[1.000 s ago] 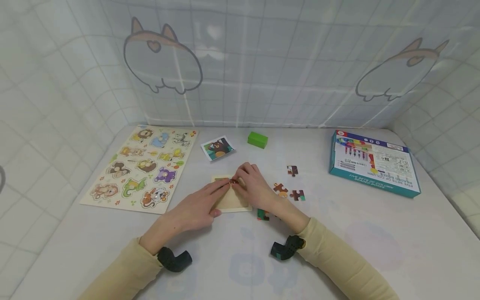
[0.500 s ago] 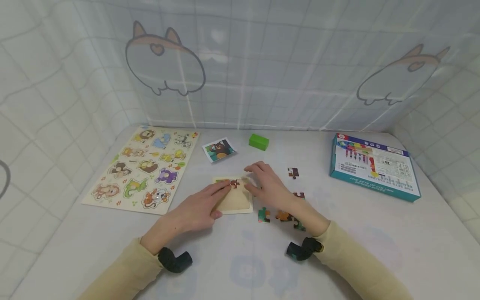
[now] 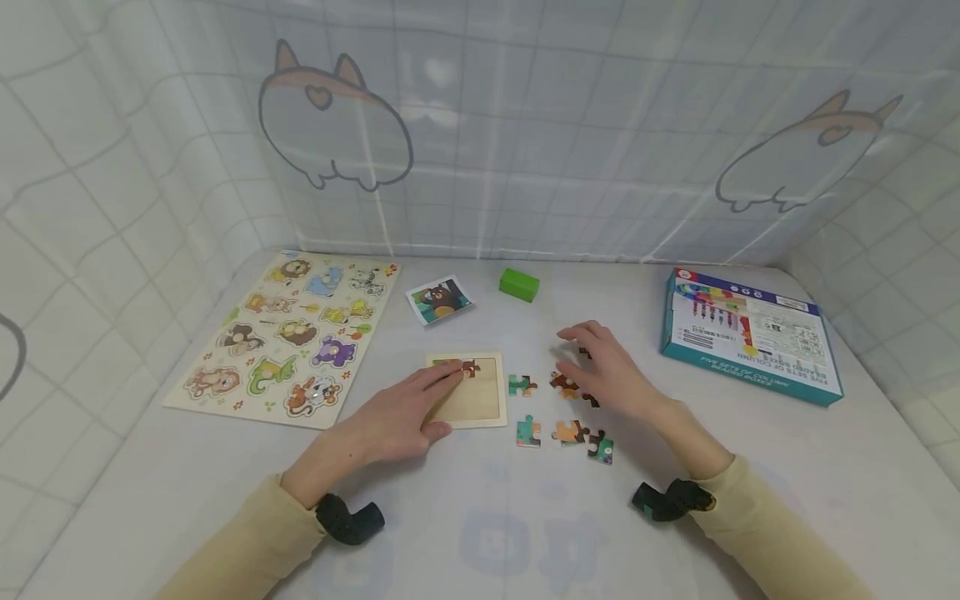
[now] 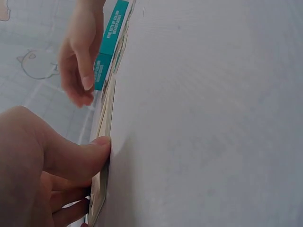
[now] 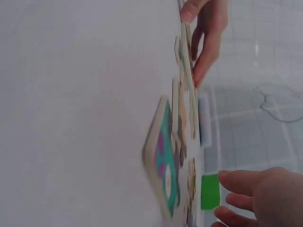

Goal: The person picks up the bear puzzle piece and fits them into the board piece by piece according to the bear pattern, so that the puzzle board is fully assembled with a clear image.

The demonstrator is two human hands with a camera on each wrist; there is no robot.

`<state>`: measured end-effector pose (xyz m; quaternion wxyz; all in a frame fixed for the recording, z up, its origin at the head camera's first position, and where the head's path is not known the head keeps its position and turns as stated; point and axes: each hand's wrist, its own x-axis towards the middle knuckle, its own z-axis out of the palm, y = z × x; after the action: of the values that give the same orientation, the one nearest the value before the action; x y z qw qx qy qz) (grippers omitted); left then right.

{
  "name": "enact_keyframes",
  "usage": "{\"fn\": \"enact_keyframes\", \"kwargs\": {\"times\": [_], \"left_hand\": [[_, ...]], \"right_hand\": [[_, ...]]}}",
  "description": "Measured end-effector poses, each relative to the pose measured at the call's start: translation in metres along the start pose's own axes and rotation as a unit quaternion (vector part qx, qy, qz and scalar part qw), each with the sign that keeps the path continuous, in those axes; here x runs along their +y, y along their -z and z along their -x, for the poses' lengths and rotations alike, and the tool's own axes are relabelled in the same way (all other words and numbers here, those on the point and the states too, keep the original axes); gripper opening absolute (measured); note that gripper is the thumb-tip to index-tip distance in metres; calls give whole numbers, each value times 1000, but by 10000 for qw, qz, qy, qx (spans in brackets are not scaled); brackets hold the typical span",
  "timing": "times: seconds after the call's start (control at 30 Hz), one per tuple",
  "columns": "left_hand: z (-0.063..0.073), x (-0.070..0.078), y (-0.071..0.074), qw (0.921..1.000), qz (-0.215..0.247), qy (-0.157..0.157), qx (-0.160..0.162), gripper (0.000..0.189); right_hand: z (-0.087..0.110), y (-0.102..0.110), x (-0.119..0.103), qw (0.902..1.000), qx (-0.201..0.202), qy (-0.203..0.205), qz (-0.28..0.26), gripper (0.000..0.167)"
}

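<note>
My left hand (image 3: 397, 412) lies across the left side of a small wooden puzzle tray (image 3: 476, 406), fingers straight. In the left wrist view its thumb (image 4: 97, 153) presses the tray's near edge. A brown jigsaw piece (image 3: 470, 367) sits along the tray's far side beside the fingertips, which hide the tray's far left corner. To the right, my right hand (image 3: 611, 371) is over loose jigsaw pieces, thumb and fingers apart, partly covering a dark piece (image 3: 585, 353). Near it lie a brown piece (image 3: 564, 383), a green one (image 3: 522, 385), a teal one (image 3: 528, 432) and an orange-brown one (image 3: 572, 432).
A bear picture card (image 3: 440, 300) and a green block (image 3: 519, 285) lie beyond the tray. At left is an animal puzzle board (image 3: 251, 342); at right, a teal-edged box (image 3: 750, 337). A patterned curtain (image 3: 525, 150) rises behind the table.
My right hand has left the brown piece in the tray and moved right, over the loose pieces, its fingers parting. My left hand stays on the tray.
</note>
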<state>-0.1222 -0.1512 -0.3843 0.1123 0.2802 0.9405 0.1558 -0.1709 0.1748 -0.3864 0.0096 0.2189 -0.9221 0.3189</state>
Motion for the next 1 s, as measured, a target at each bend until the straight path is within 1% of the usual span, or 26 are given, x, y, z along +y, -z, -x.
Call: {"fn": "enact_keyframes", "kwargs": {"times": [0.17, 0.43, 0.77, 1.0], "left_hand": [[0, 0, 1, 10000, 4, -18, 18, 71], [0, 0, 0, 10000, 29, -29, 43, 71], [2, 0, 0, 10000, 46, -2, 68, 71], [1, 0, 0, 10000, 25, -20, 60, 71]], "right_hand": [[6, 7, 15, 9996, 66, 56, 256, 42], [12, 15, 36, 9995, 229, -221, 56, 40], [12, 14, 44, 9994, 222, 93, 260, 36], [13, 11, 48, 9989, 299, 298, 211, 22]]}}
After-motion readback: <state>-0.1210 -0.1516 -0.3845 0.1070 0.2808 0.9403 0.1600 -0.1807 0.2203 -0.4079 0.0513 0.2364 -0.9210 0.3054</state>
